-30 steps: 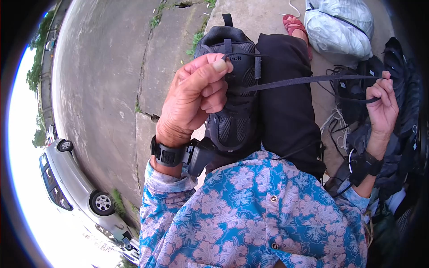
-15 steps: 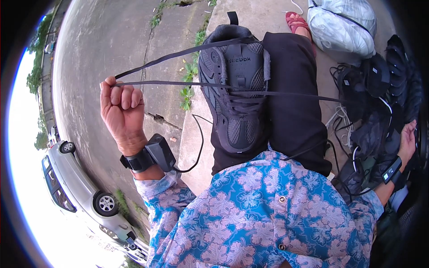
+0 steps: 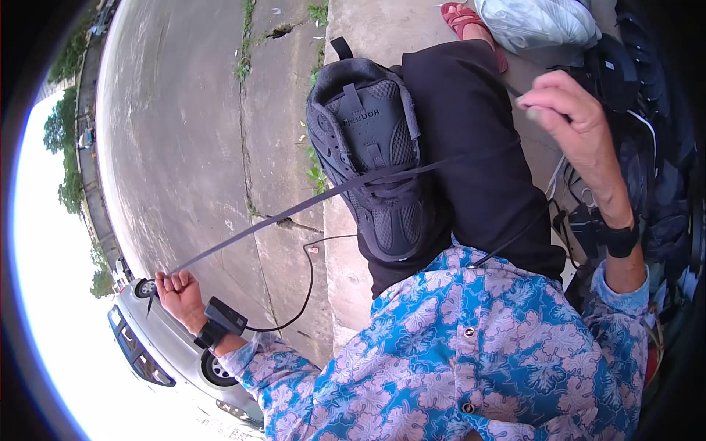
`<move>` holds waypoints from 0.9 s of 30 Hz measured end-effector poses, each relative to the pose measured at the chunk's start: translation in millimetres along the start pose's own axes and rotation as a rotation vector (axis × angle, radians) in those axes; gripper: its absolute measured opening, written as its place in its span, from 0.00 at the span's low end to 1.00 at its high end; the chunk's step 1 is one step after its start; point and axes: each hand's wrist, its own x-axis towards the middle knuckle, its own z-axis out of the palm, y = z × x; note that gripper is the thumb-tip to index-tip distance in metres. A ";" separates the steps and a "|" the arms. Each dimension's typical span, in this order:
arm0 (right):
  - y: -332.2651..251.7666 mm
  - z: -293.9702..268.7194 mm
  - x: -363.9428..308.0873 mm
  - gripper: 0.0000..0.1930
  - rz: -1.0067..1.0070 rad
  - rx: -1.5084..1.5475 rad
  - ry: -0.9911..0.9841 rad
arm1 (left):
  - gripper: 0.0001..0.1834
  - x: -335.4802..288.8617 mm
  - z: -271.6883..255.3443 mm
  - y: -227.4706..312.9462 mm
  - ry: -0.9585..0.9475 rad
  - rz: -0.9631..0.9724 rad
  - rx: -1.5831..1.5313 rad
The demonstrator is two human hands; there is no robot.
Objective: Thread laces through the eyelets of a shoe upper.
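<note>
A dark grey sneaker (image 3: 365, 147) rests across my left thigh, its toe toward me and its heel loop pointing away. A flat dark shoelace (image 3: 276, 218) passes through its lower eyelets; the upper eyelets have no lace in them. Out to the left, my left hand (image 3: 182, 301) is closed on one end, and that length is stretched tight. The other length crosses my right thigh toward my right hand (image 3: 577, 121), whose fingers are pinched together above the knee. Where the lace meets these fingers is blurred and dark against the trousers.
Several dark shoes and loose cords (image 3: 610, 81) lie in a pile at the right. A white plastic bag (image 3: 540, 29) stands at the far right, near a foot in a red sandal (image 3: 471, 22). A black cable (image 3: 310, 272) hangs from my left wrist device. Left is a parked silver car (image 3: 158, 331).
My left hand has moved down and left, drawing one lace length across; the upper loop is gone. My right hand has come up from the shoe pile to above my right knee.
</note>
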 end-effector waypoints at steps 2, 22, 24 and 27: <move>-25.9 35.6 14.3 0.05 -0.173 -0.048 -0.041 | 0.10 2.5 -19.1 18.5 0.170 0.041 0.082; -68.1 86.8 33.2 0.04 -0.394 -0.371 -0.155 | 0.12 -84.2 93.7 -99.3 -0.338 -0.142 0.522; -67.6 85.2 31.2 0.06 -0.397 -0.368 -0.157 | 0.14 -111.9 123.7 -124.3 -0.540 -0.142 0.686; -67.6 83.4 30.9 0.07 -0.385 -0.373 -0.148 | 0.15 -145.4 156.2 -150.4 -0.714 -0.136 0.818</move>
